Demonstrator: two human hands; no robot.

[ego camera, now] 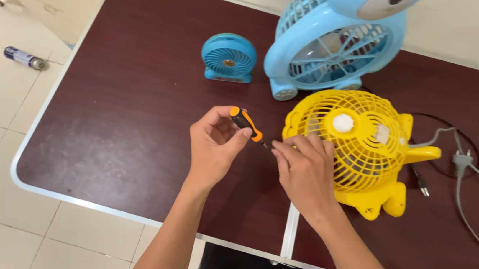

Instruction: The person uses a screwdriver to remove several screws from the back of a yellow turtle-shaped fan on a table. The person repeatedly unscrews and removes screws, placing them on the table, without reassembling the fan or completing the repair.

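A dark maroon folding table with a pale rim stands on white floor tiles. Over its near middle the left hand pinches a small screwdriver by its orange-and-black handle, fingers curled narrowly around it. The tool's long axis slants from the upper left down to the lower right, with its tip pointing toward the right hand. That hand is closed loosely at the tip and rests against the grille of a yellow fan lying face up just beyond it; whether it grips anything small I cannot tell. Beyond the left hand stands a small blue fan, and beyond the right a larger light-blue bear-shaped fan. A grey power cord trails right of the yellow fan. A battery lies on the floor far left.
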